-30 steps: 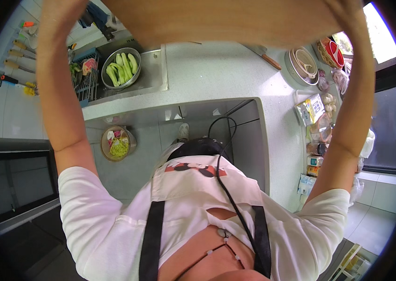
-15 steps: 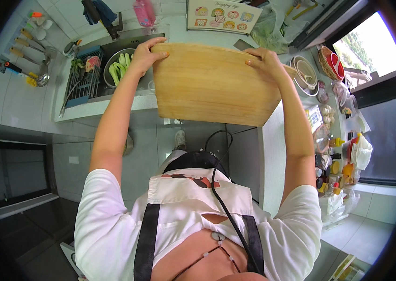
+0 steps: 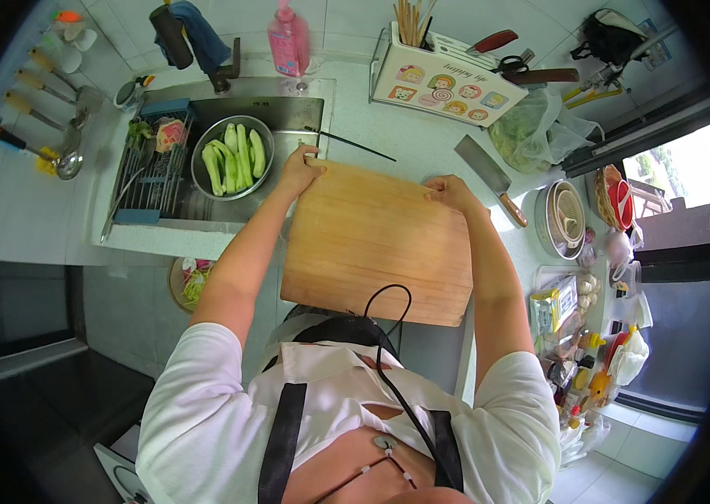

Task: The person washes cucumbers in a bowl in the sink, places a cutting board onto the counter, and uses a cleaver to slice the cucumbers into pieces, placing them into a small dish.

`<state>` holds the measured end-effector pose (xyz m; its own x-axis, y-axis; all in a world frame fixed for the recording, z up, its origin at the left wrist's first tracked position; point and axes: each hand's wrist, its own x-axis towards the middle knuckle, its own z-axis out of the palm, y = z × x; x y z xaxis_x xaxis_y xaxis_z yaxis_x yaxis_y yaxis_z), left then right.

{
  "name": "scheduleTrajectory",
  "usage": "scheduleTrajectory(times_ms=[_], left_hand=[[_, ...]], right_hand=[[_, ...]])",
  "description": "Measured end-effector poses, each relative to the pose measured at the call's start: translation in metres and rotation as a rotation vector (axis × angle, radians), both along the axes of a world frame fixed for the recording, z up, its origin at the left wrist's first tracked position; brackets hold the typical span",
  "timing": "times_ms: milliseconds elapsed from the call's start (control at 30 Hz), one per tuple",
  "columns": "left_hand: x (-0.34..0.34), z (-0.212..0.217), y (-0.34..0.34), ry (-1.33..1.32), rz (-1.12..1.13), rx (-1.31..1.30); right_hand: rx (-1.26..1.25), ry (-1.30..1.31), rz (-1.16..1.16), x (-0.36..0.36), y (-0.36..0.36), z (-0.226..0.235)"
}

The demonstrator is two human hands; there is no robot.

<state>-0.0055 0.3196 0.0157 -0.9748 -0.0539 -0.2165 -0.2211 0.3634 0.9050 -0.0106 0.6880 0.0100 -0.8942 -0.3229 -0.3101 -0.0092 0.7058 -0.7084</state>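
Observation:
A wooden cutting board (image 3: pixel 380 244) is held out between my hands, its broad face turned up to me. My left hand (image 3: pixel 299 172) grips its far left corner, fingers closed over the edge. Along the far edge toward the right, my right hand (image 3: pixel 453 195) has its fingers wrapped over the board. Beyond the right hand a cleaver (image 3: pixel 485 164) with a wooden handle lies on the counter. Past the board's far left corner is a dark thin stick (image 3: pixel 355 145). Peeled long green vegetables (image 3: pixel 237 155) fill a metal bowl (image 3: pixel 266 137) in the sink.
A dish rack (image 3: pixel 136 215) occupies the sink's left side. Behind the counter stand a pink pump bottle (image 3: pixel 289 50) and a knife and chopstick holder (image 3: pixel 447 88). To the right are stacked basins (image 3: pixel 544 223) and several seasoning bottles. A basket with scraps (image 3: pixel 177 286) sits low at left.
The board has come nearer to me with both hands still on it. The cleaver and the dark stick, largely hidden before, now show beyond it. My view has shifted.

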Motion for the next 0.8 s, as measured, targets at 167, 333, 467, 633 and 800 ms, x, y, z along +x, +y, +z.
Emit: scheduleTrajectory(times_ms=[167,333,467,633,800], left_hand=[[-0.027,-0.023,-0.001,0.274,0.127,-0.210],[-0.046,-0.053,-0.014,0.442,0.250,-0.335],[-0.025,-0.059,-0.019,0.284,0.084,-0.373],[-0.014,-0.056,-0.021,0.012,0.046,-0.211],[-0.026,-0.073,-0.001,-0.192,0.387,0.304]], right_hand=[[0.214,0.247,-0.123,-0.026,-0.028,0.018],[0.361,0.472,-0.083,-0.073,-0.069,0.031],[0.304,0.386,0.036,-0.074,-0.126,-0.010],[0.428,0.337,0.053,-0.092,-0.159,-0.037],[0.543,0.448,0.101,-0.094,-0.154,0.000]])
